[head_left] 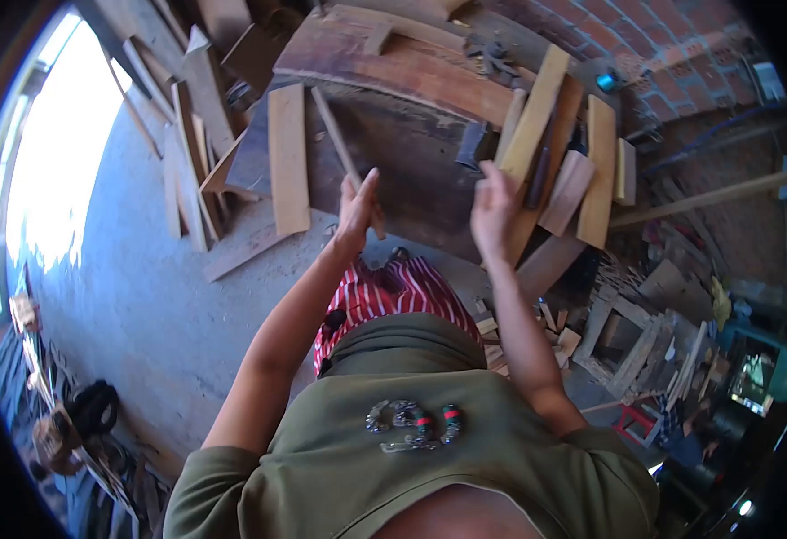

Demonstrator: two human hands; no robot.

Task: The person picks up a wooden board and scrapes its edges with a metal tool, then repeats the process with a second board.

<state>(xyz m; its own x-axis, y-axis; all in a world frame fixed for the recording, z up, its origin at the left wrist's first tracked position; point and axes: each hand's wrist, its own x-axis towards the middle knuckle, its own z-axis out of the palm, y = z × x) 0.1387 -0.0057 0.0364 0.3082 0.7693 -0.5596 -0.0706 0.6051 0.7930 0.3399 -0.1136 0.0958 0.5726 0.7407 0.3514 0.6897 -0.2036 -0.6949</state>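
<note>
I stand at a dark, worn workbench. My left hand lies at the near end of a thin wooden strip that runs away across the bench; its fingers are stretched along the strip. My right hand is wrapped around the lower end of a pale wooden plank, which leans up and to the right over the bench edge.
A flat board lies on the bench's left side. More planks lean at the right edge. Offcuts and frames litter the floor on the right, boards stack on the left, a brick wall stands behind.
</note>
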